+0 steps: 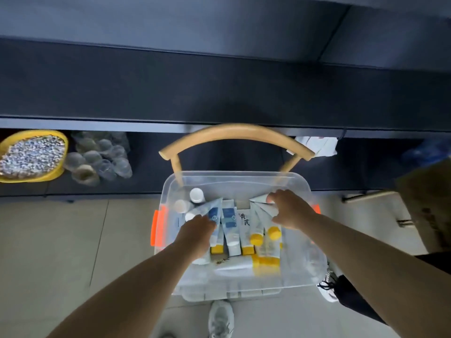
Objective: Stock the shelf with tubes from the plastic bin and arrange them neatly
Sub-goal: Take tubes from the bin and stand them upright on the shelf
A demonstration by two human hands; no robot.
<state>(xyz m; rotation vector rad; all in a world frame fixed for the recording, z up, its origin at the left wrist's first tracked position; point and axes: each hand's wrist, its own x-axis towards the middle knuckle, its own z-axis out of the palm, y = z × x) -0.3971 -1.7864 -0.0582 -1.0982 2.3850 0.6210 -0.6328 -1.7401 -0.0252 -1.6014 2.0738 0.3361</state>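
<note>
1. On the seat of a wooden chair sits the clear plastic bin, directly below the head camera; its lid is off. Orange latches show at the two short sides.
2. Contents: a loose pile of tubes, white and pale blue bodies, several with yellow caps, most lying with caps toward the person. One white-capped bottle stands at the far left corner.
3. Left hand is down among the left-side tubes, fingers curled round a pale blue tube; judged a grip, though the palm hides the contact.
4. Right hand is at the far right of the pile, fingertips pinching the flat crimped end of a white tube.
5. Shelf is dark, runs across the view beyond the chair, and its near tier shows no tubes. Lower tier holds a yellow bowl of small pieces and clear cups.
6. Step in hand, as judged: picking up, early in the task; bin is well filled.
7. Next move calls for lifting both tubes clear of the bin wall without dragging neighbours, then reaching over the chair back to the shelf and setting them side by side, caps the same way.
</note>
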